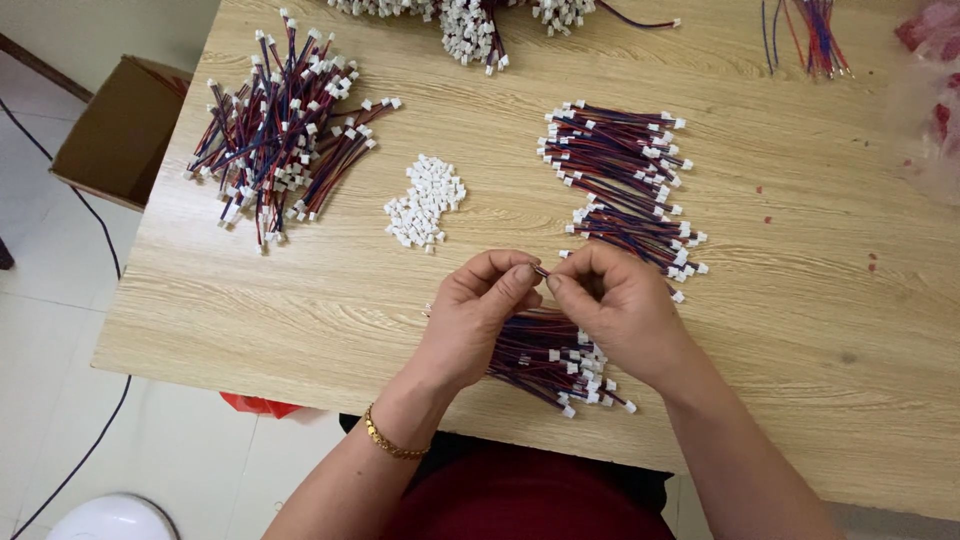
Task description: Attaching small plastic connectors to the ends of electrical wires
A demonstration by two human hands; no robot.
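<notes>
Hands (545,300) pinching wire (541,270), bundle (555,360) beneath

What the fingertips (528,272) pinched was too small to tell. Both hands partly hid a wire bundle (560,365); the top edge cut off another pile (470,25).

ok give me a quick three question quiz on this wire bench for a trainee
1. True or false: both hands pinch one thin wire between them.
2. Which lies nearest the loose white connectors? A) cardboard box B) left wire pile C) red bag
3. What lies under the hands?

Key:
1. True: left hand and right hand meet on the wire.
2. B, the left wire pile.
3. A wire bundle on the table.
</notes>
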